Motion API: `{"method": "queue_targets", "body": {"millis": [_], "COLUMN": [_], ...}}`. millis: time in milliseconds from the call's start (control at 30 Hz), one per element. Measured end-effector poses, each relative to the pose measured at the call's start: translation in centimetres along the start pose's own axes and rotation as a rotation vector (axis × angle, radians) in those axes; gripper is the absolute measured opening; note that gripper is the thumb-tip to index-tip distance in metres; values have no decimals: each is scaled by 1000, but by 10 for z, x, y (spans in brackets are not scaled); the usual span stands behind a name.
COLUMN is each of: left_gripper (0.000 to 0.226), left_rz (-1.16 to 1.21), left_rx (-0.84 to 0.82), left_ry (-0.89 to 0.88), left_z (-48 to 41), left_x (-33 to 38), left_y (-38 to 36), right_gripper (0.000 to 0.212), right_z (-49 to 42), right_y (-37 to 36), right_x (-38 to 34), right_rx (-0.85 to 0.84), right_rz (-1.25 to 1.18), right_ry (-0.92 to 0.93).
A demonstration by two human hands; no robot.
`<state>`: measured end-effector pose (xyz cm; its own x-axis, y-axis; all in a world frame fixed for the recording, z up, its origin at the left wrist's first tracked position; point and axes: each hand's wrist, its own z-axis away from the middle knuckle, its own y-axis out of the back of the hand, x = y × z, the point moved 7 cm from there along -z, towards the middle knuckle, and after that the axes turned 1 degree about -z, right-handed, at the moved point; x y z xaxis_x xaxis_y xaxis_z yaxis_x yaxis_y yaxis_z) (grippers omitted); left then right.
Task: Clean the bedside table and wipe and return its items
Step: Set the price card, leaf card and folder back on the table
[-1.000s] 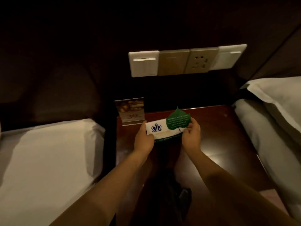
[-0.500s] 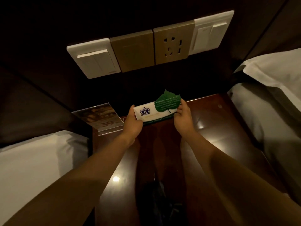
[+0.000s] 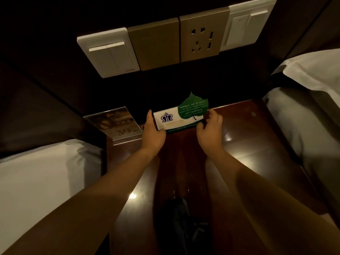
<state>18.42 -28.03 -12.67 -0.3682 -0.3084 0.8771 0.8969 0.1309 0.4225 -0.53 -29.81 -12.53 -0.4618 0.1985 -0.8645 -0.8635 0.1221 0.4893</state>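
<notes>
A dark glossy wooden bedside table (image 3: 248,148) fills the middle of the view. At its back edge stands a white card with a blue crest (image 3: 169,120), and a green leaf-shaped card (image 3: 193,107) leans in front of its right half. My left hand (image 3: 152,133) grips the white card's left end. My right hand (image 3: 209,129) holds its right end below the leaf. A clear acrylic sign holder (image 3: 114,124) with a dim picture stands at the table's back left, just left of my left hand.
A row of wall switches and a socket (image 3: 199,41) sits above the table. White bedding lies on the left (image 3: 36,181) and a pillow and sheet on the right (image 3: 312,89). A dark cloth-like shape (image 3: 184,223) lies at the table's near edge.
The view has come closer and lower toward the wall. Both hands carried the cards from above the table's middle back to its rear edge, beside the sign holder.
</notes>
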Motion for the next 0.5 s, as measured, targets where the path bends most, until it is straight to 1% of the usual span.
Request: {"method": "queue_targets", "body": {"millis": [100,200,267,400,500], "left_gripper": [68,59,51,37,34], "left_rz": [-122,-259,-337,-499,-559], "left_rx": [29,44,25,15,55], "left_ry": [-15,-31,-51,-79,-65], "left_z": [10,27,41,73,102], "left_x": [-2,-7,-12,-25,-37], "left_y": [12,25,36,70,107], "right_gripper": [40,39,38,37,36], "right_z": [16,34,48,85,122], "right_y": [-1,-16,-30,-64,-92], "right_x": [-11,-23,-32,-52,-70], "right_rx": [46,-25,-86,-222,-314], "right_rz": [246,456,568,676,707], "right_ry": [97,183,236,325,391]}}
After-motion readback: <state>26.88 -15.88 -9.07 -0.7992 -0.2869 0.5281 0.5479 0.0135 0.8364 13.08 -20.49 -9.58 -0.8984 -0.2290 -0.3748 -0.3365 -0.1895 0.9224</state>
